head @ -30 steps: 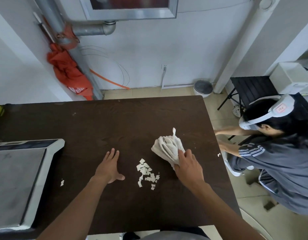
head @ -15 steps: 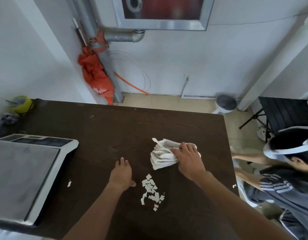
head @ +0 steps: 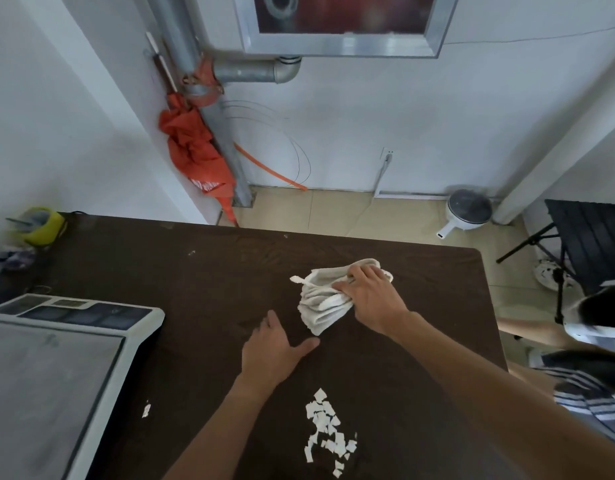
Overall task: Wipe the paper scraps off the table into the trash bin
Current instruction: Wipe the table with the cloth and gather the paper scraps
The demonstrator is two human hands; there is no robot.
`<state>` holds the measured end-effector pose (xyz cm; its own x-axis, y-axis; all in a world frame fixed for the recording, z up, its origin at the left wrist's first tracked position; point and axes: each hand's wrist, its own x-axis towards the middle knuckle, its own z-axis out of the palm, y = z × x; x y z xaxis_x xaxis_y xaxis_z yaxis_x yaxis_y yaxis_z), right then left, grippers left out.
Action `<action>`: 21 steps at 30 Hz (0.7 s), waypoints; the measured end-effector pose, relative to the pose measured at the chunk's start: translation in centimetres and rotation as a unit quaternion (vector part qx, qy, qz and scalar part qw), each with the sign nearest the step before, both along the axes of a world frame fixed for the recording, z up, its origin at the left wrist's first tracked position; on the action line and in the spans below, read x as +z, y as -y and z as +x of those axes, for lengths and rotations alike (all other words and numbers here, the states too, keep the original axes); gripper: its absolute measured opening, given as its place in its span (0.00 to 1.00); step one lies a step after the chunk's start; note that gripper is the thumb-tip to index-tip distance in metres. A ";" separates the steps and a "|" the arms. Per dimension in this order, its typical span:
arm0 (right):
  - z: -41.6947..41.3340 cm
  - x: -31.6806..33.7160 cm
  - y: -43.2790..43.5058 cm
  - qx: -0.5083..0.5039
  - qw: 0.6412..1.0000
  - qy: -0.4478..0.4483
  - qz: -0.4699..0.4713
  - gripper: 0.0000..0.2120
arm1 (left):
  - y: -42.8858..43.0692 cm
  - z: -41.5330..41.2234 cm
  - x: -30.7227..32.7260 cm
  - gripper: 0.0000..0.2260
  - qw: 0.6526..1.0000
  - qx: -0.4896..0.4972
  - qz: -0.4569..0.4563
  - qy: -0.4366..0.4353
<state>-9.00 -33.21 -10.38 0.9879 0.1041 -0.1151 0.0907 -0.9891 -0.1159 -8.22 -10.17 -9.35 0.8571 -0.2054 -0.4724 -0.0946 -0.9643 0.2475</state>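
Observation:
A heap of small white paper scraps (head: 328, 431) lies on the dark brown table (head: 202, 271) near its front edge. One stray scrap (head: 146, 410) sits to the left by the scale. My right hand (head: 372, 299) grips a crumpled white cloth (head: 321, 301) on the table, beyond the heap. My left hand (head: 273, 348) rests flat on the table, fingers straight, just left of the cloth and behind the scraps. No trash bin is clearly in view.
A grey weighing scale (head: 57, 368) fills the table's left side. A yellow-green cup (head: 41, 225) stands at the far left corner. Another person (head: 590, 358) crouches by the table's right edge. A black folding chair (head: 590, 244) and a small white pot (head: 468, 209) stand on the floor.
My right hand has carried the cloth away from me, farther up the table past the scraps. My left hand slid forward too. The camera view tilted up.

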 end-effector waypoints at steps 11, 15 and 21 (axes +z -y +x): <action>8.7 -2.0 -4.0 0.158 0.985 0.049 -0.046 0.25 | 4.2 6.0 -2.0 0.37 0.977 -0.090 0.007 0.196; 9.9 -2.5 -2.1 0.102 0.993 0.039 -0.033 0.20 | 5.9 7.5 -2.1 0.24 0.977 -0.104 0.006 0.184; 8.6 -3.2 3.1 -0.008 0.999 0.019 0.043 0.18 | 11.3 8.8 -3.0 0.22 0.986 -0.094 -0.066 0.124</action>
